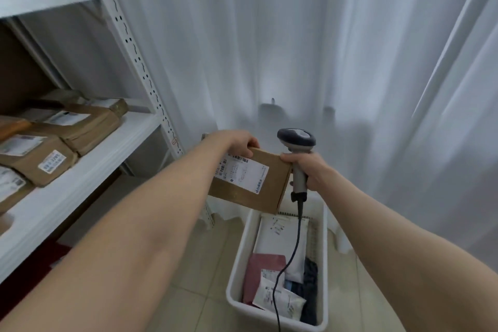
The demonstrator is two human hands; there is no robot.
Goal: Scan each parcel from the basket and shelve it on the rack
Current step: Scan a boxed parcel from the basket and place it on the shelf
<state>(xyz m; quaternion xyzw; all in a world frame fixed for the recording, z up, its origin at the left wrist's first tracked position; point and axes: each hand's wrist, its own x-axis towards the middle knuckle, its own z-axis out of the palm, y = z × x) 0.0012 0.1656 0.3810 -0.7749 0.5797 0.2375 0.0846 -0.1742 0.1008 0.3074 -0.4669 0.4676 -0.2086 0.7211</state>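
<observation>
Over basket (239,259), left grip (239,144) clamped on parcel (256,197), right grip (310,170) on scanner (296,137); rack (89,170) leftward, curtain (269,48) behind.

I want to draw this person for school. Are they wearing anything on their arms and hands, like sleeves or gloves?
No. Both arms are bare as far as the picture shows, with no sleeves in view. The left hand and the right hand have no gloves, and no watch, bracelet or ring shows.

Rack (80,143) left, basket (237,264) right — held parcel (250,183) above basket.
</observation>
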